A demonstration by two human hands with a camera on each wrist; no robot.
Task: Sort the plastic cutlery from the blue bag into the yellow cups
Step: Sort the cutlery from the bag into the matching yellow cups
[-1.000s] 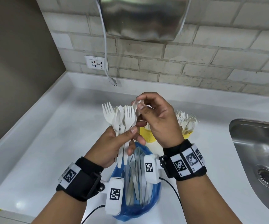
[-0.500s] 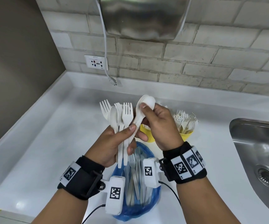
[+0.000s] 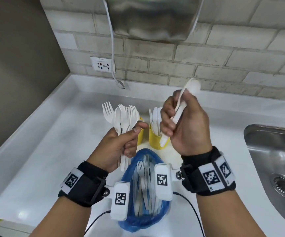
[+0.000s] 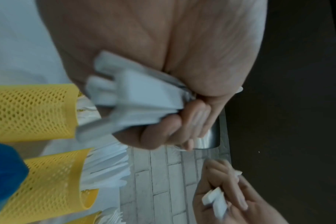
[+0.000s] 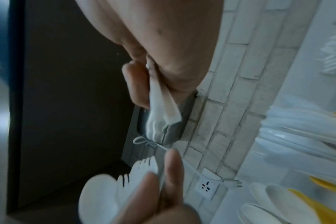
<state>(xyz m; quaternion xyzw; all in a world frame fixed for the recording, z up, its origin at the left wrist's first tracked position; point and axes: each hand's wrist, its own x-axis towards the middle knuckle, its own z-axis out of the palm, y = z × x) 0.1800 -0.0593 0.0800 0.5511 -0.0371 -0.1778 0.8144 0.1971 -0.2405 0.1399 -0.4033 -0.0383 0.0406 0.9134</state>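
My left hand (image 3: 129,139) grips a bundle of white plastic forks and a spoon (image 3: 121,117) by the handles, upright above the blue bag (image 3: 145,202). The left wrist view shows those handles (image 4: 140,98) fanned out of the fist. To the right, my right hand (image 3: 172,124) holds a single white spoon (image 3: 181,106), bowl up. More cutlery (image 3: 144,175) lies inside the bag. Behind the hands stand yellow mesh cups: one (image 3: 157,141) holds white knives, another (image 3: 141,132) is half hidden behind my left hand. The mesh cups (image 4: 32,112) show in the left wrist view too.
A steel sink (image 3: 275,165) is set into the white counter (image 3: 52,151) on the right. A wall socket (image 3: 102,64) and a dangling white cable (image 3: 119,82) are at the back, below a metal appliance (image 3: 155,17). A dark wall bounds the left side.
My right hand has drawn the spoon out of the bundle and carried it up and to the right. The left hand keeps the remaining cutlery and has dropped slightly.
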